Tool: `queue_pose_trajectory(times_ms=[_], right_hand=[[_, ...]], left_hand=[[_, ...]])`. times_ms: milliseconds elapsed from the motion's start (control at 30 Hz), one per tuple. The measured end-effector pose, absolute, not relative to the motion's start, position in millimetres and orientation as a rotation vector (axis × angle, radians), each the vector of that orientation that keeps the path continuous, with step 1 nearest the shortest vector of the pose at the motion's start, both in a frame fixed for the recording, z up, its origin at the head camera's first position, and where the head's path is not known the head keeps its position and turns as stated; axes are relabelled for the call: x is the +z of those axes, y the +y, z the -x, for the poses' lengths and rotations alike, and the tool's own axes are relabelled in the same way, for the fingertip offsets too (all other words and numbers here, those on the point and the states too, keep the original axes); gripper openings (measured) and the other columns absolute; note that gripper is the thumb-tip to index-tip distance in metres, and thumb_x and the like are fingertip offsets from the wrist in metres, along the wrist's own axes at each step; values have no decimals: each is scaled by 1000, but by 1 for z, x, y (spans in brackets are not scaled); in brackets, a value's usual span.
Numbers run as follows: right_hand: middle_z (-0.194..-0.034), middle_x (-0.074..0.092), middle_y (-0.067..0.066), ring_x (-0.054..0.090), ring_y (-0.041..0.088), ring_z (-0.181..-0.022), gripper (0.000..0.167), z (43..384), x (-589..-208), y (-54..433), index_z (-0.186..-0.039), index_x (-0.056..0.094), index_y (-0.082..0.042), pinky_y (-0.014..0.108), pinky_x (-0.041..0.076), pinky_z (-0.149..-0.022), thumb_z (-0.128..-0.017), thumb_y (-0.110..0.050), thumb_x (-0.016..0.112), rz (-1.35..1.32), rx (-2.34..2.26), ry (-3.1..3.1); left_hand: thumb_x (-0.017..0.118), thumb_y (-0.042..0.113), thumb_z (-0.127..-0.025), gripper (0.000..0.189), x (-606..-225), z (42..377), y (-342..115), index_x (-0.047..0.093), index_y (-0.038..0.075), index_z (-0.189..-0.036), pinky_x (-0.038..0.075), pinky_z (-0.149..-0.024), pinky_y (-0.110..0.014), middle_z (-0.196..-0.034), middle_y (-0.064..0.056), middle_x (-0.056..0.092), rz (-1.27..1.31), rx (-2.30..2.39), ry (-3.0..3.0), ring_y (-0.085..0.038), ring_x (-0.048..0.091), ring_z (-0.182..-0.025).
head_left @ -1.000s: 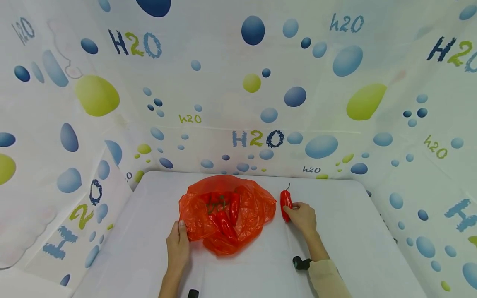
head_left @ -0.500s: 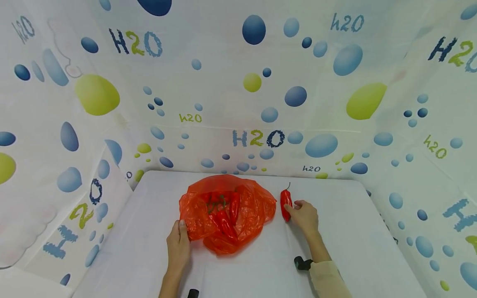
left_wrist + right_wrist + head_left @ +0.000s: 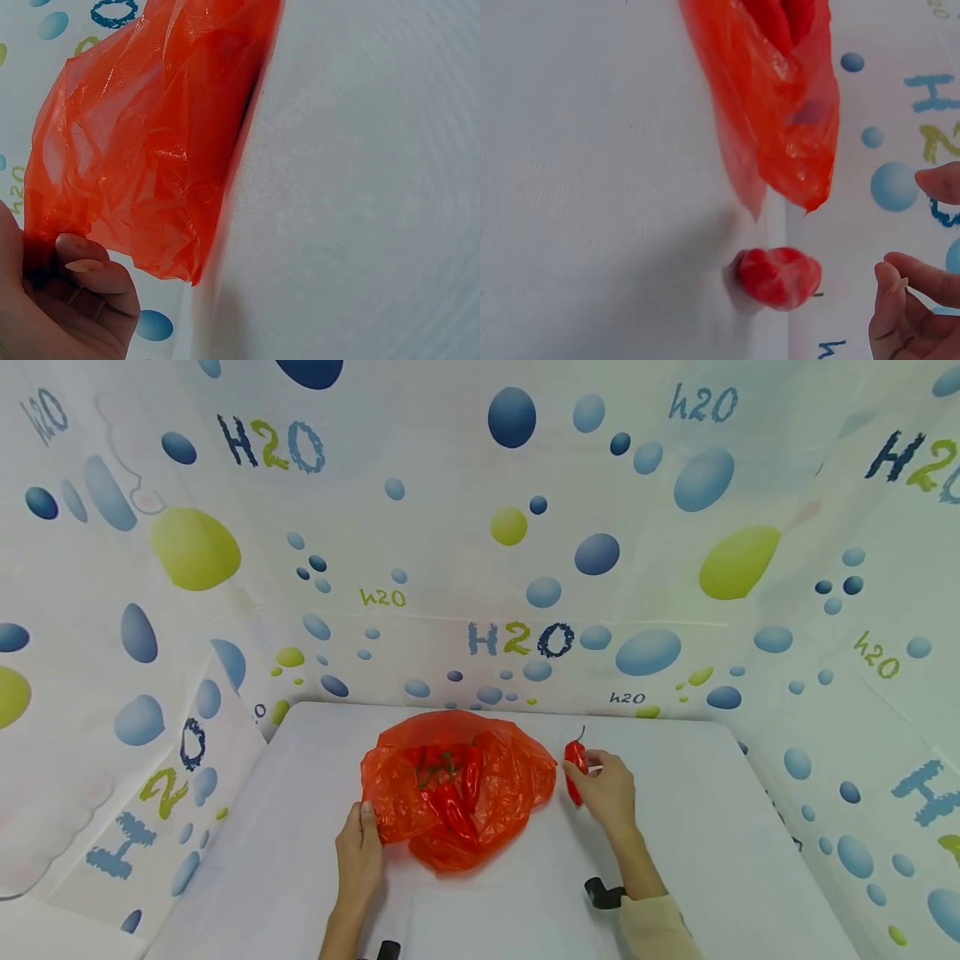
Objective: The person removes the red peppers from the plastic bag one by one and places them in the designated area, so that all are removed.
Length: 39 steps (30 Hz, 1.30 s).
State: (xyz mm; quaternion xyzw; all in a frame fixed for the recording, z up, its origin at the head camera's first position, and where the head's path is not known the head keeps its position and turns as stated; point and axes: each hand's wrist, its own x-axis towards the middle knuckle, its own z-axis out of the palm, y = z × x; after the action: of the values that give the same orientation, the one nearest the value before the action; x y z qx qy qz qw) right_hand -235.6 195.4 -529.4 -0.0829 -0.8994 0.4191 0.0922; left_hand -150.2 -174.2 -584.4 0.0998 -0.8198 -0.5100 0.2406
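An orange-red plastic bag (image 3: 517, 777) lies spread on the table, its mouth towards me, with several red chili peppers (image 3: 453, 810) and their green stems showing inside. My left hand (image 3: 358, 852) pinches the bag's near left edge between thumb and fingers; the left wrist view shows the film (image 3: 172, 150) bunched at the curled fingers. Right of the bag, a single red chili pepper (image 3: 575, 752) lies on the table, stem away from me. My right hand (image 3: 609, 785) is over it, thumb and fingers spread apart. In the right wrist view that pepper (image 3: 780, 277) sits apart from the fingertips (image 3: 889, 274).
The white table (image 3: 675, 827) reaches back to a curtain (image 3: 420, 527) printed with blue and green drops and H2O lettering, which also hangs on both sides. Black wrist-worn devices (image 3: 603, 893) show at both wrists.
My right hand has loosened from the single chili pepper, its thumb and fingers parting and shifting slightly up and left over it. The pepper, the bag and my left hand stay in place.
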Motion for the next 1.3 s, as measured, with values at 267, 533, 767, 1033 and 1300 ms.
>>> queue_pose_trajectory(times_ms=[267, 533, 767, 1033, 1300], right_hand=[[-110, 69, 17, 63, 26, -87, 45, 227, -527, 178, -123, 70, 0, 31, 56, -67, -92, -30, 81, 105, 1265, -2596], [-108, 71, 11, 65, 25, -93, 44, 218, -527, 158, -126, 69, -4, 25, 55, -71, -93, -30, 81, -50, 1328, -2567], [-105, 71, 12, 66, 26, -91, 42, 209, -516, 148, -125, 70, -4, 27, 56, -72, -93, -28, 81, -112, 1324, -2556], [-104, 72, 4, 65, 19, -93, 42, 201, -512, 135, -124, 70, -9, 28, 56, -76, -91, -31, 84, -172, 1314, -2566], [-105, 71, 1, 65, 19, -91, 38, 192, -518, 119, -123, 70, -12, 29, 58, -75, -90, -27, 84, -262, 1351, -2546]], left_hand=[[41, 24, -115, 33, -584, 149, -174, 60, 1, -101, 39, -64, -27, -74, -3, 51, -283, -1411, -2241, -17, 47, -71], [41, 24, -115, 33, -583, 148, -173, 60, 2, -100, 39, -64, -27, -74, -3, 50, -282, -1412, -2239, -17, 47, -71], [42, 23, -114, 32, -583, 148, -173, 60, 1, -99, 39, -65, -27, -74, -3, 52, -275, -1409, -2230, -17, 48, -73], [42, 25, -114, 32, -586, 150, -174, 61, 3, -100, 40, -64, -26, -74, -3, 54, -273, -1414, -2226, -17, 48, -72], [42, 25, -114, 32, -586, 151, -174, 60, 3, -99, 39, -62, -28, -72, -2, 50, -273, -1404, -2221, -17, 47, -69]])
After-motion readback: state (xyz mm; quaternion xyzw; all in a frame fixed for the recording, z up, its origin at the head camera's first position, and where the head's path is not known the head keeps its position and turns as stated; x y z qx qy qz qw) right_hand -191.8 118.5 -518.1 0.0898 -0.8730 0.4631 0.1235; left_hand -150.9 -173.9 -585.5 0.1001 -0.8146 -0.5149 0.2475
